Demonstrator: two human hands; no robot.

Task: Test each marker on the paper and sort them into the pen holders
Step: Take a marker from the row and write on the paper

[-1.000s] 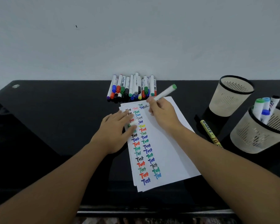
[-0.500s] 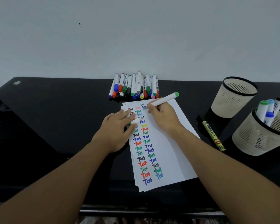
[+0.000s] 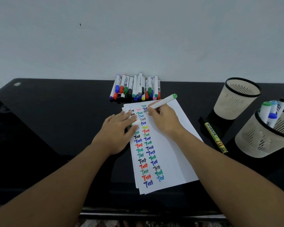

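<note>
Head view: the right hand (image 3: 162, 119) pinches a green-ended marker (image 3: 162, 102) like a pen, its tip down on the top of the paper (image 3: 175, 154) just left of the knuckles, its long axis slanting up and away to the right so the green end points roughly toward the far pen holder (image 3: 236, 97). The left hand (image 3: 116, 130) lies nearly flat on the sheet's left edge, fingers straight, with what looks like the marker's white cap (image 3: 135, 123) tucked between thumb and forefinger; how firmly it is held I cannot tell. Both holders stand well off to the right of the writing hand, the near pen holder (image 3: 259, 141) already carrying a few markers, so the right hand is plainly the closer one for the drop. The pile of untested markers (image 3: 134, 88) lies just beyond both hands, against the wall.
</note>
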